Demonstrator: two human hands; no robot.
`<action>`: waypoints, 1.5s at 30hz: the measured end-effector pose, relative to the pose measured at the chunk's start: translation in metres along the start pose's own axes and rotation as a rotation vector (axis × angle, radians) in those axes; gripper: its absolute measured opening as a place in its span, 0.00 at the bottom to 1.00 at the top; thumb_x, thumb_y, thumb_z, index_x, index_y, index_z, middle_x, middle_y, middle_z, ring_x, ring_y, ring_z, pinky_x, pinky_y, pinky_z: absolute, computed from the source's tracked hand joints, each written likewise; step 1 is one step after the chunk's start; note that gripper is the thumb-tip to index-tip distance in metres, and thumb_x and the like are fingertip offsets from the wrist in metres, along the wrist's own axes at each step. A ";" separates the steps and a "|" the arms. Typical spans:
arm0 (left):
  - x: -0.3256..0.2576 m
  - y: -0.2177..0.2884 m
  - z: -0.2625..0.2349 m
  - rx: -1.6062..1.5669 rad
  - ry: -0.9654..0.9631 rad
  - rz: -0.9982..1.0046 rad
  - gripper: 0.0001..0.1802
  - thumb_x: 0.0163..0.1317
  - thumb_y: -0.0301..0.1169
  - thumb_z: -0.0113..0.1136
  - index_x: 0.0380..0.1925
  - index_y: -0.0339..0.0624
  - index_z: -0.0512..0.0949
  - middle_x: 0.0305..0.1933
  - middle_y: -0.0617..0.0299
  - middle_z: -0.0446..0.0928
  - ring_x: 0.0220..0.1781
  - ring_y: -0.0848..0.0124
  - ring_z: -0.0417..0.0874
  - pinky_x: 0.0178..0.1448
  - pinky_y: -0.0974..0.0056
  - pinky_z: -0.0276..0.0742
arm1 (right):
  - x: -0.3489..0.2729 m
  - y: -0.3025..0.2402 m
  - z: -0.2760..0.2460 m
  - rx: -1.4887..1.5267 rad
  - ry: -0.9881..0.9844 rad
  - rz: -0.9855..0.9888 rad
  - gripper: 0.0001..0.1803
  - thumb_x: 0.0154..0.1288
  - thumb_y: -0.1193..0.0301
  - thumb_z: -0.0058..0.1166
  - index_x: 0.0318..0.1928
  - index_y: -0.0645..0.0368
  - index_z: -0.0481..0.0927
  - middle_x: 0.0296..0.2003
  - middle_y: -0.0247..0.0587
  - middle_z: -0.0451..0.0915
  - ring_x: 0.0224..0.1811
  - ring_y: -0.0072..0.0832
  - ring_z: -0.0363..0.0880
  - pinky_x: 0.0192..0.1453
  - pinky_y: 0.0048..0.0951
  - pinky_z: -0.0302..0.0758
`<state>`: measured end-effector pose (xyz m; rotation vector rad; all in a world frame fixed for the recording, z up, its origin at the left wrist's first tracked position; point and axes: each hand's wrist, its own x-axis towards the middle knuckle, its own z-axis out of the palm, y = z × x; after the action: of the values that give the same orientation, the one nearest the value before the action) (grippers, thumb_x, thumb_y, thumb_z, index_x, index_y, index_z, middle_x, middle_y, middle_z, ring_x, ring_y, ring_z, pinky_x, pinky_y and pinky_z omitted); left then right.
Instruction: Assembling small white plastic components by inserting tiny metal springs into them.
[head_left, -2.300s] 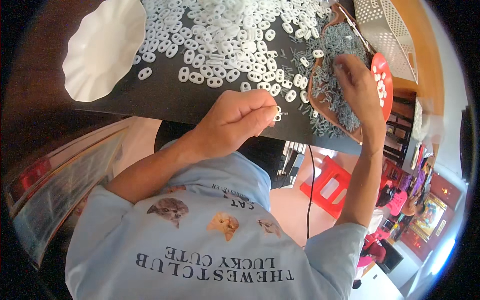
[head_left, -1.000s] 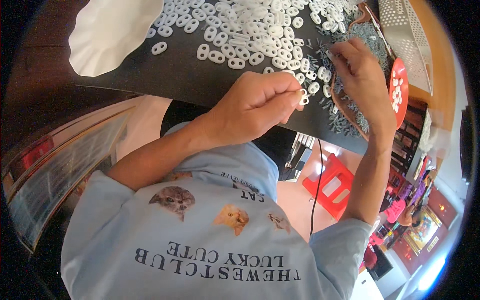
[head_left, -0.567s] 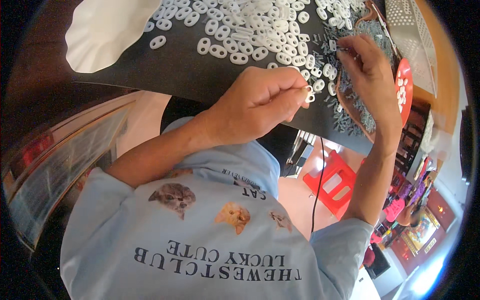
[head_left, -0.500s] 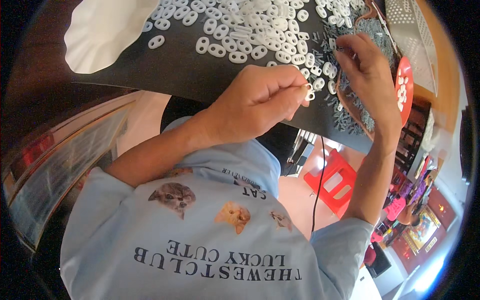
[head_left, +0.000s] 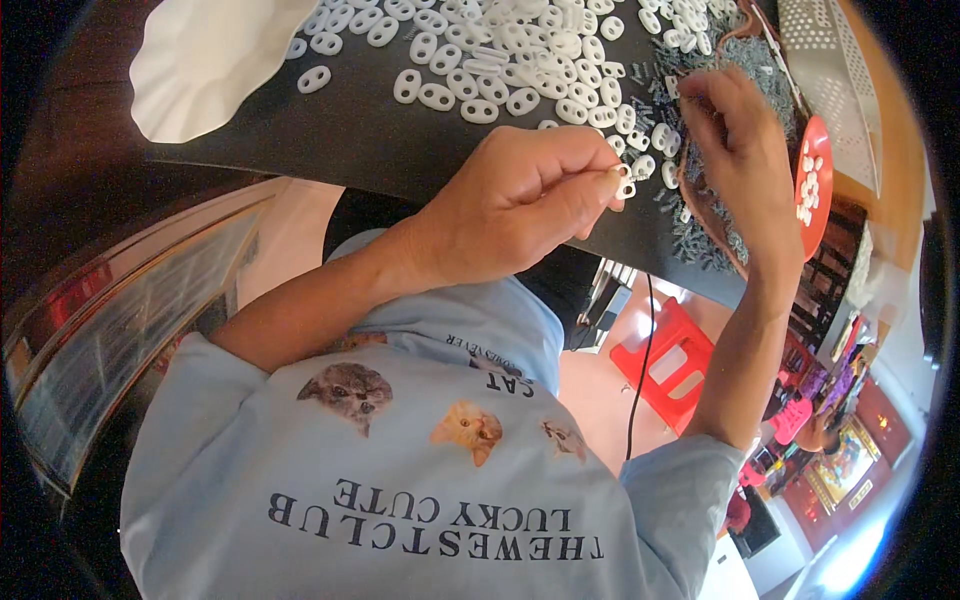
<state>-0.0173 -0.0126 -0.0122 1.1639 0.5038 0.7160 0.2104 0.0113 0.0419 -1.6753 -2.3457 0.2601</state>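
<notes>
The left hand (head_left: pixel 510 205) pinches a small white oval ring (head_left: pixel 625 183) between thumb and forefinger, holding it over the near edge of the black mat (head_left: pixel 350 130). At two o'clock from it, the right hand (head_left: pixel 735 140) reaches with curled fingers into a heap of small grey metal pieces (head_left: pixel 715 225); whether it grips any cannot be told. More white rings (head_left: pixel 520 60) lie scattered at twelve o'clock. A white cloth (head_left: pixel 205 60) sits at ten o'clock.

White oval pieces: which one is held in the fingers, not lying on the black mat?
The white oval piece pinched by the left hand, raised over the mat's near edge; the others lie loose on the mat.
</notes>
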 end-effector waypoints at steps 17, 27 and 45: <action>-0.001 -0.001 0.000 0.057 0.011 0.054 0.10 0.67 0.30 0.48 0.34 0.35 0.74 0.20 0.68 0.70 0.17 0.85 0.64 0.21 0.76 0.60 | 0.034 -0.020 0.010 0.064 -0.014 -0.030 0.10 0.61 0.76 0.52 0.44 0.60 0.75 0.32 0.43 0.72 0.31 0.35 0.74 0.36 0.29 0.70; -0.002 -0.001 -0.001 -0.035 -0.002 0.008 0.09 0.67 0.31 0.48 0.34 0.35 0.74 0.20 0.69 0.69 0.17 0.86 0.64 0.21 0.77 0.59 | 0.041 -0.018 0.016 0.020 -0.014 -0.108 0.10 0.61 0.75 0.53 0.43 0.61 0.76 0.34 0.45 0.74 0.32 0.39 0.75 0.37 0.32 0.71; -0.004 0.007 0.001 -0.033 0.046 -0.031 0.08 0.64 0.28 0.51 0.28 0.34 0.73 0.18 0.68 0.69 0.21 0.84 0.67 0.24 0.73 0.63 | 0.052 -0.014 0.021 0.090 -0.033 -0.136 0.09 0.61 0.72 0.55 0.37 0.64 0.73 0.30 0.45 0.74 0.31 0.33 0.73 0.37 0.30 0.71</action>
<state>-0.0210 -0.0148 -0.0051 1.1084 0.5455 0.7238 0.1750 0.0559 0.0311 -1.4745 -2.4206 0.3641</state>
